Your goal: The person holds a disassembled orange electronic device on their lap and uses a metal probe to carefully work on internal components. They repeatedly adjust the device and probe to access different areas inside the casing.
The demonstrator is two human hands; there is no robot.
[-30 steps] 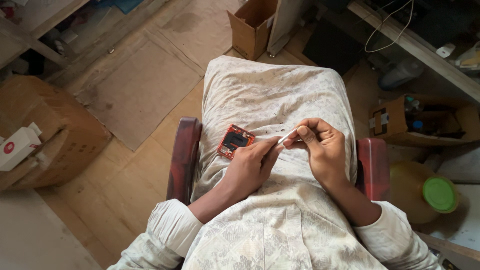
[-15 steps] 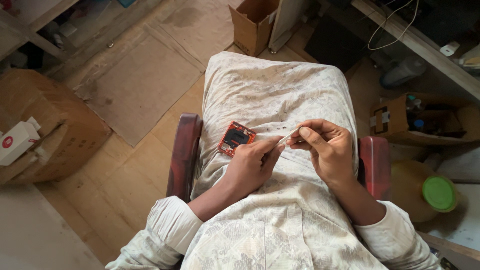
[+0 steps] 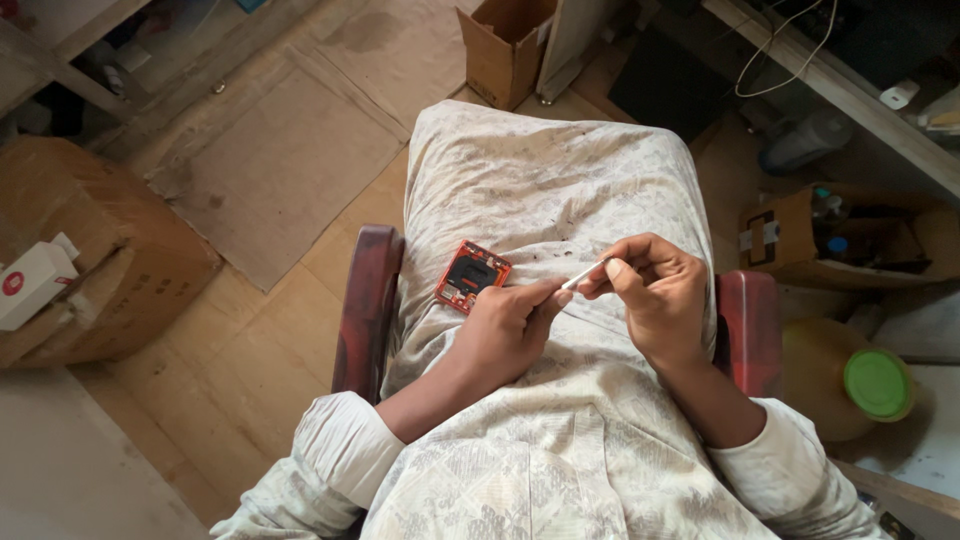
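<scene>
I sit in a dark red chair (image 3: 366,300), and a pale patterned cloth (image 3: 540,170) covers my lap. A small red circuit board (image 3: 472,276) lies on the cloth at my left thigh. My left hand (image 3: 505,335) rests just right of the board with its fingertips pinched on one end of a thin white strip (image 3: 583,275). My right hand (image 3: 655,290) pinches the other end of that strip between thumb and forefinger. The two hands meet over the middle of my lap.
An open cardboard box (image 3: 505,45) stands on the floor ahead. A large brown carton (image 3: 100,250) with a white box (image 3: 35,280) on it is at the left. At the right are a cluttered carton (image 3: 830,240), a green-lidded jug (image 3: 870,385) and a shelf with cables (image 3: 800,60).
Both hands have stayed together over the lap, with small finger movements on the white strip. The red board has not moved.
</scene>
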